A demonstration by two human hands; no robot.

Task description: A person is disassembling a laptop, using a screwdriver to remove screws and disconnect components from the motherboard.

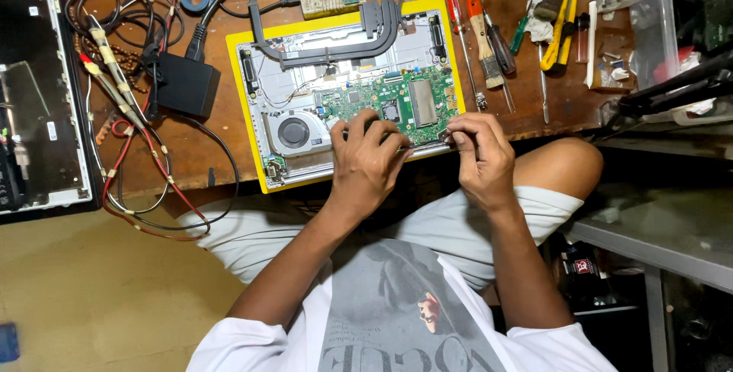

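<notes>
The wooden bench lay across the top of my view, crowded from edge to edge. On it, straight ahead of me, sat the opened laptop base, its silver shell resting on a yellow mat that showed as a border around it. A second laptop part, dark inside with a pale frame, lay at the far left, partly off the bench edge. Across the upper part of the open base ran the black heat pipe assembly, lifted and lying loose over the shell. Below it was the green mainboard, with the round cooling fan just to its left.

My left hand was curled over the near edge of the mainboard, fingers bent down onto it, pressing or pinching there; I could not tell whether anything small was caught under them. My right hand sat just beside it at the board's right corner, fingertips drawn together in a pinch on the edge of the shell.

A black power adapter lay left of the mat among red and black test leads. To the right of the base were a brush, a red-handled screwdriver and yellow-handled pliers.
</notes>
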